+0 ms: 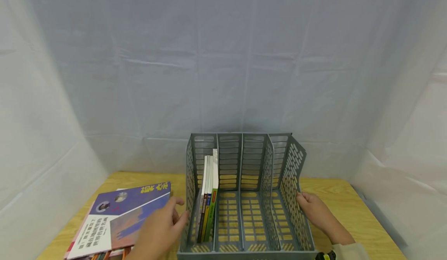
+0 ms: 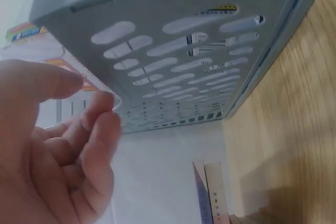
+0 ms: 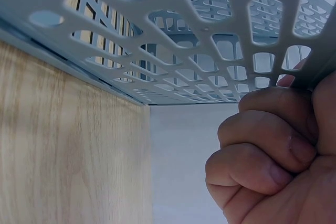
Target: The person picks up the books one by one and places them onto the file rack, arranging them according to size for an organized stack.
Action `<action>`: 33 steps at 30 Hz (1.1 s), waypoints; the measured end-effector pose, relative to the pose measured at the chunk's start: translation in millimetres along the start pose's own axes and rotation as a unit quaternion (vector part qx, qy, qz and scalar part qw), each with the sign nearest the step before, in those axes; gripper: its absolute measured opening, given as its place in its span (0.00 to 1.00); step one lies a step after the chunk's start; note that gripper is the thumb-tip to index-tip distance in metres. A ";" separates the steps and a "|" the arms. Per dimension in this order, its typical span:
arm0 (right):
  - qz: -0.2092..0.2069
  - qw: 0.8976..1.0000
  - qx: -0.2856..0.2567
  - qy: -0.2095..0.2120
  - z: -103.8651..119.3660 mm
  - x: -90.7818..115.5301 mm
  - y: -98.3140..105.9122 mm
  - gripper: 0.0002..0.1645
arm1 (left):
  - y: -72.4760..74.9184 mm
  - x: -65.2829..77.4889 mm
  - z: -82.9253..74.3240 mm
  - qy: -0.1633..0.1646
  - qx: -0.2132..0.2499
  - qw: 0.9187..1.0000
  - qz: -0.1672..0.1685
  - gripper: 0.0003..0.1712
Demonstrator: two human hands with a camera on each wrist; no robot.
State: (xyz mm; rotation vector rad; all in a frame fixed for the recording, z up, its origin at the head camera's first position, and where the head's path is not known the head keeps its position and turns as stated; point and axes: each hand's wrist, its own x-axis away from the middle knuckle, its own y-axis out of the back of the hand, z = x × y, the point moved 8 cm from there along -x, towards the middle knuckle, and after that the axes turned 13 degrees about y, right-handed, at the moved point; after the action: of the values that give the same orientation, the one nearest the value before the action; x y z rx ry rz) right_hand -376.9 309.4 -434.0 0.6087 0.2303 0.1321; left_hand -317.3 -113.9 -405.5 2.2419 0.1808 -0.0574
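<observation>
A grey slotted file rack [image 1: 241,192] with upright dividers stands on the table. Several thin books [image 1: 208,198] are upright in its leftmost compartment. My right hand [image 1: 319,215] grips the front edge of the rack's right side wall; in the right wrist view its fingers [image 3: 257,150] are curled beneath the perforated panel. My left hand [image 1: 162,229] is by the rack's left wall, fingers loosely bent with nothing between them. Whether its fingertips touch the wall, I cannot tell. Left of that hand lies a stack of books, topped by a purple and white book [image 1: 115,213].
The wooden table [image 1: 349,205] has white sheeting [image 1: 244,58] behind it and at both sides. More book edges [image 1: 108,254] show under the purple and white book, partly hidden by my left arm.
</observation>
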 end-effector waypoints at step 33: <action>-0.004 0.997 0.079 0.000 4.5 6.6 3.9 0.30 | 22.5 -16.7 58.4 0.052 -0.047 0.997 0.031 0.23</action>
State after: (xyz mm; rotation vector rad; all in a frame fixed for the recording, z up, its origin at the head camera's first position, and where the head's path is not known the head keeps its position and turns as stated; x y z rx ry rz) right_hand -369.6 311.3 -429.3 0.7643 0.2436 0.1067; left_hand -329.2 -175.2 -423.0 2.1569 0.1656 0.0990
